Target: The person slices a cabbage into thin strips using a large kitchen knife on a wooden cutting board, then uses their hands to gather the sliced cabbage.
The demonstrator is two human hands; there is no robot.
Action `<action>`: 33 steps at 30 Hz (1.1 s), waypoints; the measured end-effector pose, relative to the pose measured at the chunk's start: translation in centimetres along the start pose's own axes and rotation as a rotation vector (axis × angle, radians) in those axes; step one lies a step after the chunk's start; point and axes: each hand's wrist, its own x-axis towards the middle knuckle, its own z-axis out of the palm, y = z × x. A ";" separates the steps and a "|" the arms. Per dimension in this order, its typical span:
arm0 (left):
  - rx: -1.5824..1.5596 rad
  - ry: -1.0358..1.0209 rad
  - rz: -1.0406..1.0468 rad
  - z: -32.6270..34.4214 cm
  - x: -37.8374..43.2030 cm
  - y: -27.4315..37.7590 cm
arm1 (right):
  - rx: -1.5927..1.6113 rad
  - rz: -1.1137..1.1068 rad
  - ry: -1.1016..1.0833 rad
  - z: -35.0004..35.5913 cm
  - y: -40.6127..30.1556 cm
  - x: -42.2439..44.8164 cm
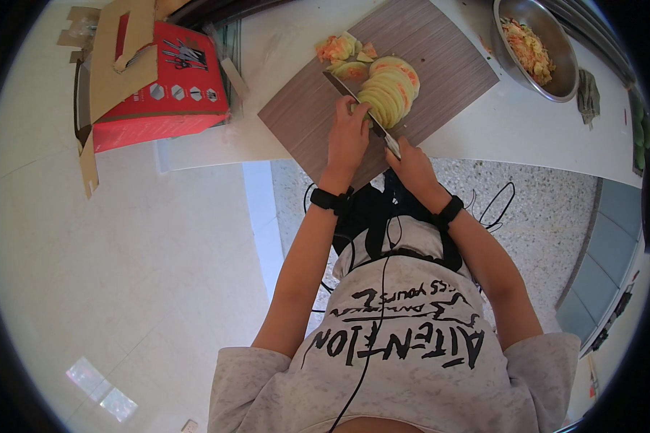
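Note:
A kitchen knife (390, 142) has its handle in my right hand (416, 166). Its dark blade slants up and left across the wooden cutting board (444, 81). Just right of the blade lies a fanned row of pale green squash-like slices (387, 92) with orange centres. My left hand (349, 130) is at the blade's left side, its bent fingertips on a small pale green end piece that they mostly cover. Beyond the knife tip are orange pulp and seeds (336, 47) and a loose cut piece (351, 71).
A steel bowl (566, 81) of shredded orange and yellow food stands at the back right, beside a dark rag (589, 97). At left, an opened red carton (168, 92) rests on the white counter (487, 132). The board overhangs the counter's front edge. Black cables (506, 203) hang near my waist.

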 end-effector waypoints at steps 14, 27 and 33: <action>-0.492 0.166 -0.150 1.6 -2.1 -1.1 | -0.182 -0.166 -0.005 1.4 -0.4 -1.2; -0.594 0.181 -0.313 3.1 -3.2 -2.8 | -0.021 -0.227 -0.054 0.6 -0.3 -1.6; -0.592 0.227 -0.375 2.6 -3.6 -2.6 | -0.005 -0.242 -0.067 0.6 -0.1 -1.4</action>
